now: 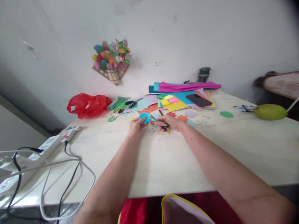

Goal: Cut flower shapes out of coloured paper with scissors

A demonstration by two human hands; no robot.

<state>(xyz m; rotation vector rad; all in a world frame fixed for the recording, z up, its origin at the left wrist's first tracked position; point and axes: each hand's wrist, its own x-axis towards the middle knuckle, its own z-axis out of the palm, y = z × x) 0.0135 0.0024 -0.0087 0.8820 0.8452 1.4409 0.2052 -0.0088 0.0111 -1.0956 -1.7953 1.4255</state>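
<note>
Two hands (135, 127) (174, 122): one blue cutout (145, 117), one pair of scissors (165, 122)

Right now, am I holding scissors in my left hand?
No, your left hand holds a blue scalloped cutout, while the scissors are in your right hand.

Handwritten number "217" (158, 63), or possibly "Z17", on the wall (184, 37).

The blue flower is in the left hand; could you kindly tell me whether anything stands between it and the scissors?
Nothing visible does: the left hand grips the blue flower low, and the scissors in the right hand lie beside it.
</note>
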